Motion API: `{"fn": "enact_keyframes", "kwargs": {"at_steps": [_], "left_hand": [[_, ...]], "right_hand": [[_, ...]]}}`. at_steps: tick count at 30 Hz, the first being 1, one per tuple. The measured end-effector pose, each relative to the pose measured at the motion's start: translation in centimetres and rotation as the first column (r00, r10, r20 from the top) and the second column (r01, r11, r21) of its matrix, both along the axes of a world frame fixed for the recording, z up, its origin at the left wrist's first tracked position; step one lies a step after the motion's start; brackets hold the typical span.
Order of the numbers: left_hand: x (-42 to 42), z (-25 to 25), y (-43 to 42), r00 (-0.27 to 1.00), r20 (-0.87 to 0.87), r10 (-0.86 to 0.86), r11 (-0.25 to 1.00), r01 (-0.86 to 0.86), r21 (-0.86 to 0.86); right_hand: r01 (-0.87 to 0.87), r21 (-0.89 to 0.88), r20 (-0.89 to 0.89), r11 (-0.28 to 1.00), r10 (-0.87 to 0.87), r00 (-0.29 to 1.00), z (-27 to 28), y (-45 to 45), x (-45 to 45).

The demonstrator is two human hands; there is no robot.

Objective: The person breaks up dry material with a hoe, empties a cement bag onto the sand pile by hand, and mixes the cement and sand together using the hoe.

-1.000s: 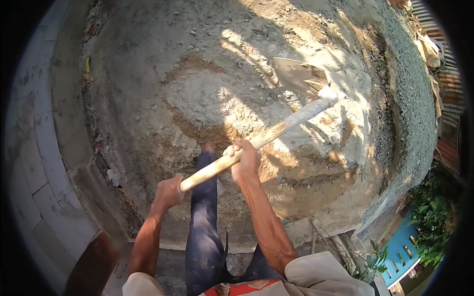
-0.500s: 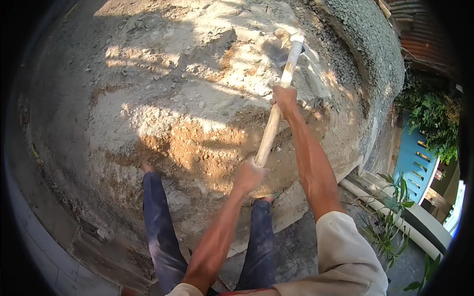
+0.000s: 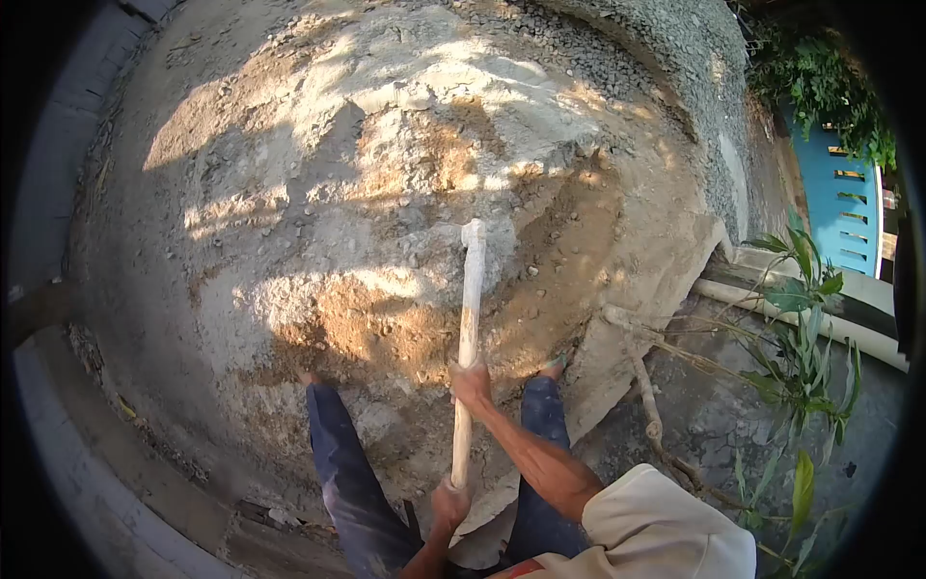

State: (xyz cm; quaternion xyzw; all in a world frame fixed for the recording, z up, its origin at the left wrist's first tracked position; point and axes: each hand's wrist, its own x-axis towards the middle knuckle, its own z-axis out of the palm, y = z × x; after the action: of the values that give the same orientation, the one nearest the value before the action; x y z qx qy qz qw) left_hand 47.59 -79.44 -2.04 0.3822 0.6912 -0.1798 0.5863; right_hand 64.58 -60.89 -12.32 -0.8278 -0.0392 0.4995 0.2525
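Observation:
A long-handled hoe (image 3: 469,299) reaches away from me over the grey-brown heap of sand and gravel (image 3: 405,145). My left hand (image 3: 450,503) is wrapped round the near end of its wooden handle. Farther up the handle, my right hand (image 3: 471,384) is closed on it too. Pale dust coats the upper handle, and the hoe's far end rests at the grey mix, where I cannot make out the blade. Loose orange-brown sand (image 3: 386,333) lies just left of the handle.
My legs (image 3: 342,463) stand apart at the heap's near edge. Grey gravel (image 3: 675,58) is piled at upper right. At the right are leafy plants (image 3: 810,318), a pale pipe (image 3: 772,307) and a blue gate (image 3: 834,193). A low ledge (image 3: 72,454) borders the left.
Both hands have drawn the hoe down and toward me, its head moving from the upper right to mid-heap. The right hand is now closer to my body. The view has shifted.

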Motion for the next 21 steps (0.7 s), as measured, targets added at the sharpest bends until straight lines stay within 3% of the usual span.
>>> {"fn": "enact_keyframes", "kwargs": {"at_steps": [1,2,3,5,8,10,11,12,14,15,16,17,19,21], "left_hand": [[-0.6,0.5,-1.8,1.000,-0.009,0.007,0.999,-0.008,-0.051],[-1.2,1.1,-3.5,1.000,-0.018,0.022,0.983,-0.025,-0.179],[-1.8,1.7,-5.2,0.999,-0.031,0.037,0.951,-0.045,-0.306],[-3.0,1.8,-8.5,0.991,-0.003,-0.131,0.940,0.123,-0.318],[-1.4,2.7,-7.6,0.996,-0.054,-0.075,0.967,0.060,-0.249],[2.0,0.8,-2.3,0.998,-0.001,-0.062,0.987,0.061,-0.147],[2.6,-2.5,-1.6,0.984,0.149,-0.100,0.995,0.097,0.028],[4.7,-5.6,0.7,0.977,0.120,-0.175,0.974,0.154,0.165],[12.4,-7.1,12.0,0.962,0.197,-0.188,0.971,0.152,0.187],[15.8,-7.7,17.0,0.925,0.342,-0.165,0.946,0.051,0.320],[19.0,-7.7,22.2,0.891,0.445,-0.093,0.962,-0.034,0.269],[21.7,-7.7,26.8,0.876,0.465,-0.126,0.964,-0.003,0.266],[25.2,-10.0,33.0,0.845,0.528,-0.082,0.962,-0.071,0.262],[26.4,-11.5,35.0,0.822,0.564,-0.079,0.958,-0.094,0.270]], "right_hand": [[0.071,-0.034,-0.138,0.997,-0.075,0.988,-0.3,-3.0,-0.7],[0.090,-0.032,-0.108,0.995,-0.092,0.990,2.7,-4.1,-1.3],[0.026,-0.161,-0.185,0.987,-0.056,0.981,2.9,-6.8,-1.8],[0.122,-0.089,-0.238,0.989,-0.140,0.961,3.7,-11.2,-3.0],[0.190,-0.108,-0.294,0.976,-0.214,0.932,6.3,-11.5,-1.4],[0.296,-0.007,-0.276,0.955,-0.287,0.917,7.5,-6.3,2.4],[0.312,0.052,-0.266,0.949,-0.288,0.920,6.4,-3.9,4.8],[0.326,0.209,-0.227,0.922,-0.278,0.933,7.1,0.7,7.9],[0.237,0.436,-0.166,0.868,-0.182,0.969,7.2,9.4,15.0],[0.198,0.506,-0.068,0.839,-0.190,0.979,7.0,14.0,18.1],[0.155,0.567,-0.005,0.809,-0.184,0.983,6.4,18.3,21.1],[0.076,0.620,0.094,0.781,-0.170,0.981,5.1,22.2,24.0],[-0.075,0.552,0.317,0.830,-0.126,0.940,3.3,28.8,28.2],[-0.175,0.342,0.358,0.923,0.045,0.933,1.1,32.3,30.4]]}}
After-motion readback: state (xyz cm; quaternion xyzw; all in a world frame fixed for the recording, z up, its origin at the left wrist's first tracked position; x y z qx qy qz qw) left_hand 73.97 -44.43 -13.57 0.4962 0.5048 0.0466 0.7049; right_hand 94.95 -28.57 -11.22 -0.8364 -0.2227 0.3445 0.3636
